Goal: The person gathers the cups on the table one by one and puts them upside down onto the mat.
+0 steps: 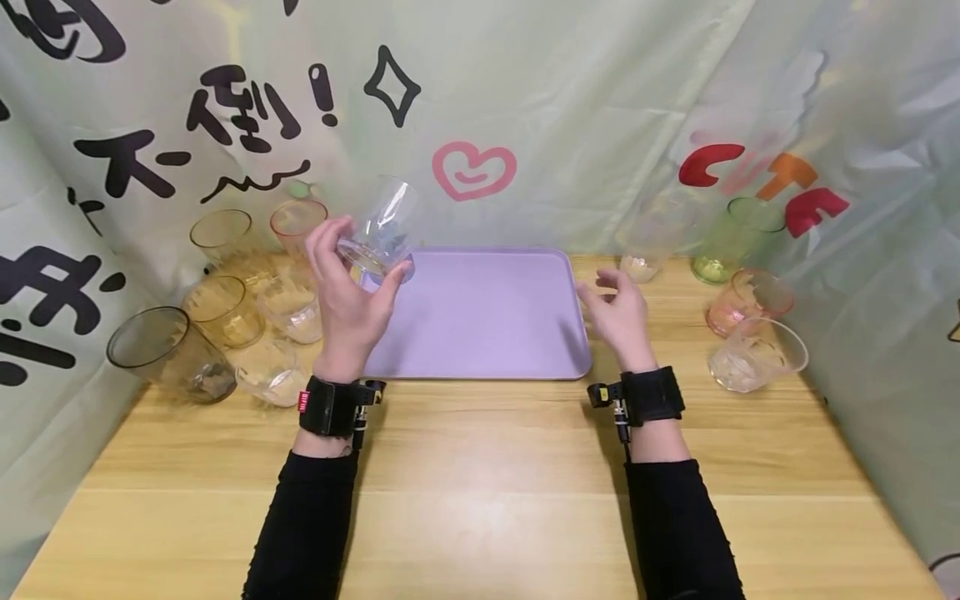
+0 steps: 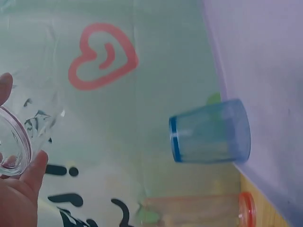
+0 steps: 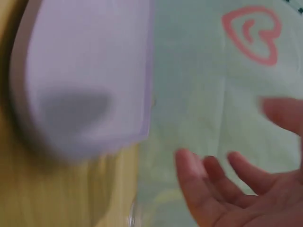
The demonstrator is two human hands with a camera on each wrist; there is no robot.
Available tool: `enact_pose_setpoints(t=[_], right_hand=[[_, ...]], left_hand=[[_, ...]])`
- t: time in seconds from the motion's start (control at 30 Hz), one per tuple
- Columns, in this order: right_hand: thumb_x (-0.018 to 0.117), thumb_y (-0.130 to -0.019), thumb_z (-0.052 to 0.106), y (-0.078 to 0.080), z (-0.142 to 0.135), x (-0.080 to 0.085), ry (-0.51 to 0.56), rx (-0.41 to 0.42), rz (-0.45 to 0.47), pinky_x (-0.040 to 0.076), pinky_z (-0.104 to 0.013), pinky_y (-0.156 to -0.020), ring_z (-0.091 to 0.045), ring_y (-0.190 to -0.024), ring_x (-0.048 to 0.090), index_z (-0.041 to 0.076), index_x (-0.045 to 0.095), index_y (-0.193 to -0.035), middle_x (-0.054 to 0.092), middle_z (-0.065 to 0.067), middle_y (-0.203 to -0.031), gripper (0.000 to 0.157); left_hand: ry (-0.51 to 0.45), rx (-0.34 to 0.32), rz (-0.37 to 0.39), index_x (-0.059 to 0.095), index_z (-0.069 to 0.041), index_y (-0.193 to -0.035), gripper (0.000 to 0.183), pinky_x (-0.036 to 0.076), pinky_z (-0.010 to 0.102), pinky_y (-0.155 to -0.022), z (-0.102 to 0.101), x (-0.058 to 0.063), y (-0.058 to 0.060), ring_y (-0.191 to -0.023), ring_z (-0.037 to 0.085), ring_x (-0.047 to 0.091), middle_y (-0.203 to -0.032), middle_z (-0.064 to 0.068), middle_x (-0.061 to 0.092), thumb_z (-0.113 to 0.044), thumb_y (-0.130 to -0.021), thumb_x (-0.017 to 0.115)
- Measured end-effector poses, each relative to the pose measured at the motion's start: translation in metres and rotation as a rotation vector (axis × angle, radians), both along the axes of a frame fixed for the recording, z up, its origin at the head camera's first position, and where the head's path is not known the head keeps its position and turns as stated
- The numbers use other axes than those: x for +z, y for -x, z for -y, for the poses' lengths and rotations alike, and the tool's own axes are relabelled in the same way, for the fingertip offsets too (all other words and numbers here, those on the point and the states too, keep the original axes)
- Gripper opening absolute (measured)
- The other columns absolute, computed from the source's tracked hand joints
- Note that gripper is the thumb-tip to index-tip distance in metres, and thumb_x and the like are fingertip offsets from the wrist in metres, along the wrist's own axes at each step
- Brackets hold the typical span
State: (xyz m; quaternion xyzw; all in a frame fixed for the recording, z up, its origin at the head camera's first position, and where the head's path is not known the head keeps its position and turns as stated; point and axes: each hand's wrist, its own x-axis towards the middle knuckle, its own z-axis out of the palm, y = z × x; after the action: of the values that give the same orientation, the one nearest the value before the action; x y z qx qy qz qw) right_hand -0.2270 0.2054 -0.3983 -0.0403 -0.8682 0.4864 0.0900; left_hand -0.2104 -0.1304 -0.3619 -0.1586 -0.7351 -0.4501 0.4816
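Observation:
My left hand (image 1: 345,312) grips a clear drinking glass (image 1: 397,212) between thumb and fingers, raised and tilted over the back left corner of a lilac tray (image 1: 480,325). In the left wrist view, the glass's round base faces the camera. A blue tumbler (image 2: 208,135) stands upright at that tray corner; in the head view the clear glass overlaps it. My right hand (image 1: 621,315) hovers by the tray's right edge, fingers loosely bent and holding nothing. The right wrist view shows its thumb and fingertips apart.
On the left stand several glasses, including amber (image 1: 225,312), smoky grey (image 1: 168,358), pink-rimmed (image 1: 298,221) and clear ones (image 1: 273,375). At right are a green glass (image 1: 731,242), a pink one (image 1: 750,300) and clear ones (image 1: 757,358). A printed curtain (image 1: 570,125) hangs behind the wooden table (image 1: 480,500).

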Motion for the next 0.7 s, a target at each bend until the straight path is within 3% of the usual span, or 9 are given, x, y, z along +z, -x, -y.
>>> enact_pose_setpoints(t=[0.13, 0.3, 0.47, 0.6, 0.7], right_hand=[[0.064, -0.088, 0.024, 0.0, -0.011, -0.004, -0.148, 0.054, 0.108, 0.049, -0.047, -0.085, -0.038, -0.104, 0.057, -0.001, 0.046, -0.135, 0.054, -0.024, -0.126, 0.057], [0.065, -0.087, 0.018, 0.0, -0.014, -0.008, -0.251, 0.12, 0.213, 0.05, -0.047, -0.086, -0.039, -0.106, 0.056, -0.005, 0.047, -0.132, 0.056, -0.025, -0.122, 0.054], [0.067, -0.085, 0.014, 0.002, -0.013, -0.014, -0.341, 0.145, 0.245, 0.051, -0.043, -0.084, -0.035, -0.102, 0.058, -0.006, 0.052, -0.127, 0.061, -0.023, -0.114, 0.049], [0.068, -0.083, 0.011, 0.003, -0.013, -0.018, -0.383, 0.152, 0.231, 0.051, -0.036, -0.076, -0.03, -0.092, 0.06, -0.005, 0.056, -0.123, 0.064, -0.019, -0.105, 0.045], [0.068, -0.082, 0.008, 0.003, -0.013, -0.02, -0.39, 0.158, 0.228, 0.05, -0.031, -0.068, -0.025, -0.084, 0.061, -0.005, 0.06, -0.118, 0.065, -0.017, -0.099, 0.039]], left_hand=[[0.019, 0.09, 0.019, 0.041, 0.006, -0.131, 0.08, 0.034, 0.034, -0.107, 0.013, 0.0, 0.001, -0.121, 0.023, 0.04, -0.129, 0.021, 0.041, -0.014, -0.067, 0.085], [0.057, 0.156, 0.046, 0.043, -0.002, -0.138, 0.077, 0.033, 0.034, -0.107, 0.023, -0.001, 0.001, -0.122, 0.019, 0.041, -0.132, 0.016, 0.043, -0.027, -0.075, 0.08], [0.015, 0.187, 0.084, 0.039, 0.0, -0.138, 0.078, 0.033, 0.032, -0.107, 0.022, -0.005, 0.002, -0.124, 0.017, 0.041, -0.135, 0.012, 0.045, -0.027, -0.077, 0.079], [-0.038, 0.207, 0.154, 0.039, -0.004, -0.135, 0.075, 0.03, 0.029, -0.109, 0.02, -0.008, 0.002, -0.126, 0.014, 0.041, -0.135, 0.006, 0.045, -0.029, -0.076, 0.079], [-0.025, 0.23, 0.198, 0.04, -0.004, -0.135, 0.073, 0.03, 0.028, -0.108, 0.021, -0.009, 0.003, -0.126, 0.015, 0.041, -0.135, 0.006, 0.044, -0.029, -0.077, 0.078]])
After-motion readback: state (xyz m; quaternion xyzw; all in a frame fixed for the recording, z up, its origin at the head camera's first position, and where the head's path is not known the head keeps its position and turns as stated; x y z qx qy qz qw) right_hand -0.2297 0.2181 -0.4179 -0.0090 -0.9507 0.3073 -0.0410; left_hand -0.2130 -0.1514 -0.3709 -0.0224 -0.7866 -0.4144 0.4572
